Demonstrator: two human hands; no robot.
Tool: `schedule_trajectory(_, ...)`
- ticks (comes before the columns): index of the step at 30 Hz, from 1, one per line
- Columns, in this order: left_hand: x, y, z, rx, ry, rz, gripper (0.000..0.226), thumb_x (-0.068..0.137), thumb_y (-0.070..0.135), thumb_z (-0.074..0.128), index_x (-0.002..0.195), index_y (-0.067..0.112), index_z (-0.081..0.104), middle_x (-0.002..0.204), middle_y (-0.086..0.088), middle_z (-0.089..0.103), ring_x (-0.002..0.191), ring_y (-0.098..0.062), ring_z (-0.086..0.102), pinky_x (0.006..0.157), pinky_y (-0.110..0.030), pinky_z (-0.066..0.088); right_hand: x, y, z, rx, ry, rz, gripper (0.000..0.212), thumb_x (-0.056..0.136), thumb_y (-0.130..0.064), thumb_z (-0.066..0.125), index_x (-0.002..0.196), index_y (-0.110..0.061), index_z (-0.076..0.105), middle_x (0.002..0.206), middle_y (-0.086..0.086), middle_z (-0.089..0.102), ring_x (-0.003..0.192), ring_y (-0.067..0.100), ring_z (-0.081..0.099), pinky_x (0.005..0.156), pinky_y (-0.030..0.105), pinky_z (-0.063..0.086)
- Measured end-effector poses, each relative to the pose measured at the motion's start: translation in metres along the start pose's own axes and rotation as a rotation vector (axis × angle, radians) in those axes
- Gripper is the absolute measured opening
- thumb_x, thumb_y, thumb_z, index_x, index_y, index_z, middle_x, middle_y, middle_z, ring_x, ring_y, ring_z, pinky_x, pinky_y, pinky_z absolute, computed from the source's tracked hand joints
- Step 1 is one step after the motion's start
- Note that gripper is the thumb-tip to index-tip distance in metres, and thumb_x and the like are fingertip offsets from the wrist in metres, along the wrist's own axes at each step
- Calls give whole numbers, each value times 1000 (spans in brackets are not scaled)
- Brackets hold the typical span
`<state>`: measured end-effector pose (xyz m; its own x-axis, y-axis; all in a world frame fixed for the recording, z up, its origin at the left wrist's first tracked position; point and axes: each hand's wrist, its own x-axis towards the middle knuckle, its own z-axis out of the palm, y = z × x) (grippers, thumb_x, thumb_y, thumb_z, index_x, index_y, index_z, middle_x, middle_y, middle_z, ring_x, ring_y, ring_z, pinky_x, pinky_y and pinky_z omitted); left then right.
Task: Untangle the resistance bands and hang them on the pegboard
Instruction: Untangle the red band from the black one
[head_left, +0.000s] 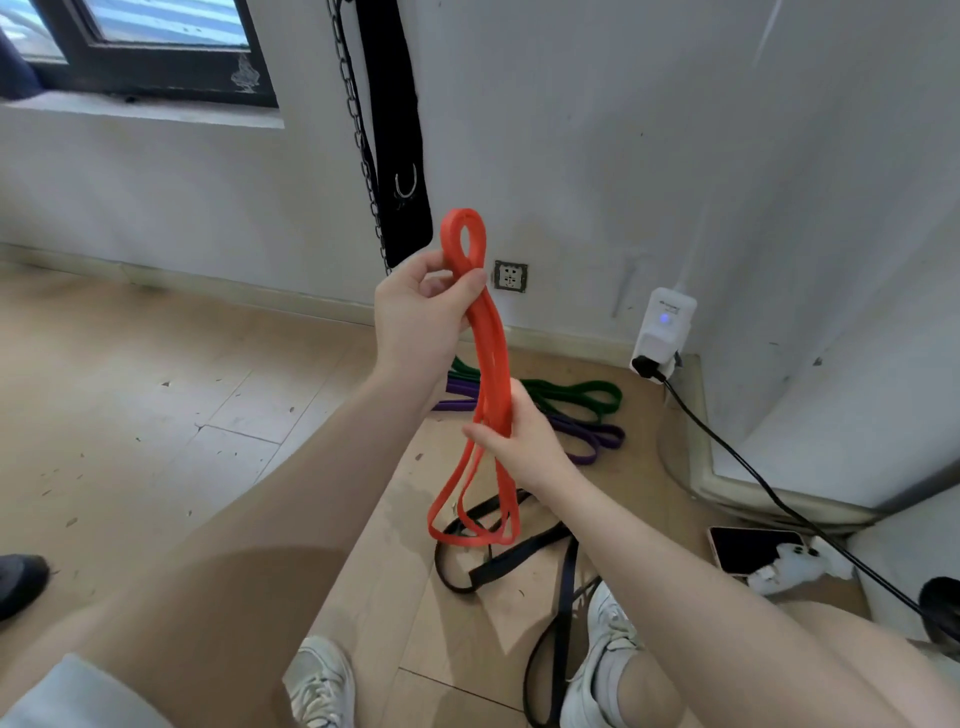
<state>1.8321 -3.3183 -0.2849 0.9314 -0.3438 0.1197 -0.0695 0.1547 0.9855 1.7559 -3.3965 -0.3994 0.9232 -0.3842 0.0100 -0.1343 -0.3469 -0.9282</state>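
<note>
I hold an orange resistance band (491, 353) folded into several strands in front of me. My left hand (421, 317) pinches it near the top, where a small loop sticks up. Lower down, my right hand (519, 431) grips the strands together, and loops dangle below it. On the floor behind lie a green band (582, 392) and a purple band (587, 434), overlapping each other. A black band (519, 556) sprawls on the floor between my feet. No pegboard is in view.
A black padded strap (395, 130) and a chain (358, 130) hang on the white wall. A wall socket (510, 275), a plugged-in white device (665, 332) with a black cable (769, 488), and a phone (748, 551) sit at the right. My white shoes (602, 654) stand on the wooden floor.
</note>
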Motion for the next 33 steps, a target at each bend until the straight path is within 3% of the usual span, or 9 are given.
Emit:
schedule_trajectory(3, 14, -8, -2, -85, 87, -43, 9, 86, 6, 64, 87, 15, 62, 79, -1, 67, 76, -12, 69, 69, -24, 56, 13, 12, -17, -36, 116, 39, 28, 90, -13, 57, 112, -25, 44, 78, -7, 52, 63, 8, 50, 59, 21, 45)
schedule_trajectory(6, 32, -37, -12, -161, 194, -189, 8, 87, 8, 64, 92, 11, 60, 88, -3, 67, 87, -15, 68, 80, -31, 57, 24, 26, -52, -131, 111, 54, 13, 91, -11, 54, 94, -23, 53, 73, -6, 52, 60, 10, 47, 58, 23, 40)
schedule_trajectory(11, 54, -104, -9, -376, 259, -473, 11, 90, 6, 59, 100, 6, 55, 107, -12, 65, 95, -20, 66, 91, -37, 52, 53, 27, -106, -314, 172, -1, 35, 84, -14, 67, 116, -19, 54, 92, -7, 56, 82, 8, 54, 76, 18, 40)
schedule_trajectory(15, 83, -158, -6, -421, 302, -555, 6, 91, 6, 57, 89, 12, 55, 102, -11, 64, 90, -18, 66, 85, -33, 54, 89, 50, -107, -623, 54, -42, 25, 86, -18, 65, 110, -17, 60, 98, -2, 61, 93, 16, 56, 82, 29, 43)
schedule_trajectory(21, 126, -280, -44, -256, 500, -731, 7, 91, 5, 56, 97, 10, 56, 110, -12, 64, 100, -21, 64, 87, -30, 52, 157, 161, -21, -839, -156, 91, 35, 92, -11, 49, 125, -22, 50, 121, -1, 55, 113, 21, 51, 91, 34, 43)
schedule_trajectory(23, 145, -322, -58, -219, 549, -776, 8, 92, 4, 55, 88, 11, 53, 99, -10, 62, 97, -22, 63, 92, -34, 51, 179, 202, 12, -808, -198, 198, 39, 92, -8, 47, 127, -23, 48, 125, -2, 53, 113, 21, 52, 93, 36, 44)
schedule_trajectory(27, 178, -391, -83, -140, 668, -836, 17, 90, 2, 56, 82, 12, 47, 81, -5, 55, 71, -17, 59, 50, -20, 52, 206, 269, 71, -767, -318, 330, 36, 92, -10, 48, 126, -23, 49, 124, 1, 56, 109, 24, 55, 90, 39, 47)
schedule_trajectory(28, 185, -406, -91, -124, 698, -844, 16, 90, 2, 57, 83, 12, 47, 81, -5, 56, 74, -18, 60, 49, -20, 51, 210, 280, 84, -766, -335, 331, 35, 93, -14, 49, 126, -23, 49, 124, 1, 56, 110, 23, 55, 90, 38, 46)
schedule_trajectory(33, 199, -466, -132, 348, 669, -881, 19, 74, 28, 70, 83, 19, 55, 90, -6, 67, 88, -24, 64, 87, -39, 52, 215, 312, 131, -916, -465, 152, 67, 90, -44, 51, 146, -16, 26, 151, 3, 30, 138, 23, 26, 115, 37, 15)
